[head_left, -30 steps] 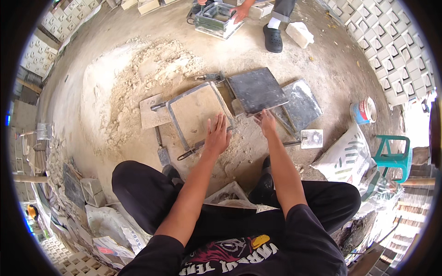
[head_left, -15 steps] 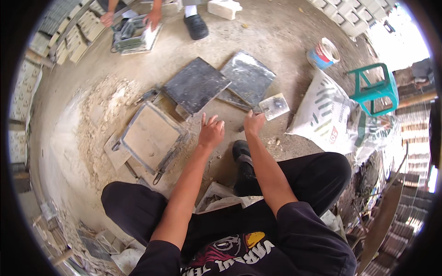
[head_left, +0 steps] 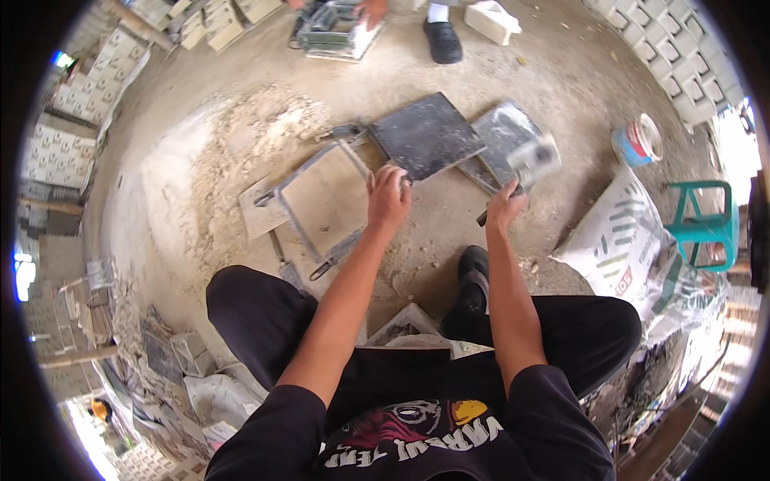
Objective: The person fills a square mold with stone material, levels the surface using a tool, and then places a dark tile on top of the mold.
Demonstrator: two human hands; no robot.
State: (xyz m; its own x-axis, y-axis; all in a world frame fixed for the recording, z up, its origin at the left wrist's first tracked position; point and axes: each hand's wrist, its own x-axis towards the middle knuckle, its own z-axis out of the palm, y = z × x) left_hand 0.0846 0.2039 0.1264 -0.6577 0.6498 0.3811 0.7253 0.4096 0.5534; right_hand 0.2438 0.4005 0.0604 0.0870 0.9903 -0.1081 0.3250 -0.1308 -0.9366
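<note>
**Your right hand (head_left: 504,207) grasps a trowel (head_left: 536,160), and your left hand (head_left: 387,196) is beside the filled mould frame (head_left: 309,167)**

In the head view, your right hand is closed around the handle of the trowel, and the end of the handle comes out under your fist. The rectangular blade points away from you, up and to the right. It is blurred, and it appears in front of the grey, white-dusted plate (head_left: 501,128).

Your left hand has its fingers curled. It is at the right edge of the mould frame, close to the lower corner of the black square plate (head_left: 425,132). I cannot tell if these fingers grasp something or only touch the edge.

The mould frame lies in front of you, a little to the left. A sand-coloured filling (head_left: 322,196) covers its inside, and its surface looks quite flat. A pale flat board (head_left: 253,212) lies just beside the frame, at its left. Behind it there is a loose heap of sand-like material (head_left: 265,120).

On your right side, you have a white sack (head_left: 609,232), a blue and red bucket (head_left: 632,148) and a green plastic stool (head_left: 710,234).

At the top, the hand of a co-worker (head_left: 373,11) is at a metal mould (head_left: 329,46). A dark clog (head_left: 443,42) stands near it, with a whitish block (head_left: 492,22) to the right.
</note>
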